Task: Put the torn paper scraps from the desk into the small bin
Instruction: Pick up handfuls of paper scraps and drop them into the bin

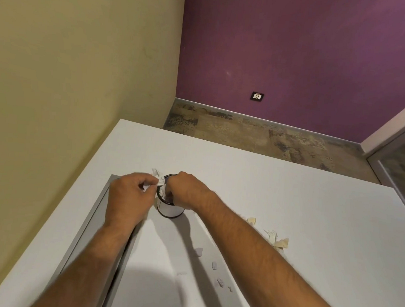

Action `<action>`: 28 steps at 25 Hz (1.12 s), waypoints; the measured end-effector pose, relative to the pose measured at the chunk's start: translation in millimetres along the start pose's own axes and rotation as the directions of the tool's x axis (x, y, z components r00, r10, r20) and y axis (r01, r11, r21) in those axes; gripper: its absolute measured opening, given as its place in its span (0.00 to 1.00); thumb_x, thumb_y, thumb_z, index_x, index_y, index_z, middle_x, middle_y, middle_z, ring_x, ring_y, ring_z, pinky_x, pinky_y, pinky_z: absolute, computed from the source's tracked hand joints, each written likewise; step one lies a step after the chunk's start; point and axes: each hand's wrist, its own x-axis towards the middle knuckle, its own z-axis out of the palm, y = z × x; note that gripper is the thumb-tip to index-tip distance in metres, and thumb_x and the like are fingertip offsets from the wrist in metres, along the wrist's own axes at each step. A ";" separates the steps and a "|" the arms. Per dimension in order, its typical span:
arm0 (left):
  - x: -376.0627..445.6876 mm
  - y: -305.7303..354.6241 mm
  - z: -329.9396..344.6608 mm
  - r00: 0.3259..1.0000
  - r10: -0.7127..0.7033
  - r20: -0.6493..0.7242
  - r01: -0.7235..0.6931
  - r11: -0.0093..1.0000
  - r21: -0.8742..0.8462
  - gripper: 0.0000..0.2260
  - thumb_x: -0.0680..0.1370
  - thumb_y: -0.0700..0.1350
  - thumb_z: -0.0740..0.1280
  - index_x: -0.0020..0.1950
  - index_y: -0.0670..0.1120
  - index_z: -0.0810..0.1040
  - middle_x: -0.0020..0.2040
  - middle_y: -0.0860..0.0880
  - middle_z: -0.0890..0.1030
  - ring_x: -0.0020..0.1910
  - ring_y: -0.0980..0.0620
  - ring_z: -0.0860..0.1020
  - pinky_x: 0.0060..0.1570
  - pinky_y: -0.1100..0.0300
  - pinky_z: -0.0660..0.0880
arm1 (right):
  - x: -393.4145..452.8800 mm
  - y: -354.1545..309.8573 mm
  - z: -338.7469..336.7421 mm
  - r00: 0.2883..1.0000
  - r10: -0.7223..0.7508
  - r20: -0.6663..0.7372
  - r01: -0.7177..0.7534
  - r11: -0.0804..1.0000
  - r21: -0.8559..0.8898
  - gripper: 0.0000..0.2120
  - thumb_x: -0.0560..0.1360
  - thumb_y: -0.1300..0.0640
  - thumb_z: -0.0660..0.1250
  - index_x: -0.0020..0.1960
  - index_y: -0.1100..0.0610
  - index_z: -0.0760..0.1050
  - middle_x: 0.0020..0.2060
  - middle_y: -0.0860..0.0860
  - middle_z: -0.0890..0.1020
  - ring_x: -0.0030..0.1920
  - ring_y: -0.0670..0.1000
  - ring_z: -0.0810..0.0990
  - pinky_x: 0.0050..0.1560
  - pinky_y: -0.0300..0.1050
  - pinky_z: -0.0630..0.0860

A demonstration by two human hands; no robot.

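Reaching over a white desk (289, 195), both hands are meeting at a small white bin (170, 207). The left hand (131, 194) is pinching white paper scraps (160, 180) at the rim. The right hand (185, 190) is curling into the opening; its grip cannot be told. More loose scraps (275, 240) are lying on the desk nearby.

On the white tabletop (289, 195) stands a small bin (170, 208). The left hand (131, 194) pinches white paper scraps (160, 180) at its rim; the right hand (185, 190) reaches into its mouth, fingers curled. More loose scraps (278, 240) lie right of the forearms.
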 end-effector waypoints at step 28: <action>24.1 1.3 -5.3 1.000 -0.023 -0.002 0.023 0.996 0.081 0.05 0.71 0.39 0.74 0.45 0.48 0.86 0.42 0.49 0.85 0.34 0.58 0.76 0.44 0.64 0.73 | 38.6 -10.7 3.6 0.975 0.044 0.216 -0.002 0.981 -0.192 0.08 0.76 0.62 0.62 0.53 0.62 0.75 0.36 0.53 0.71 0.37 0.54 0.74 0.37 0.46 0.72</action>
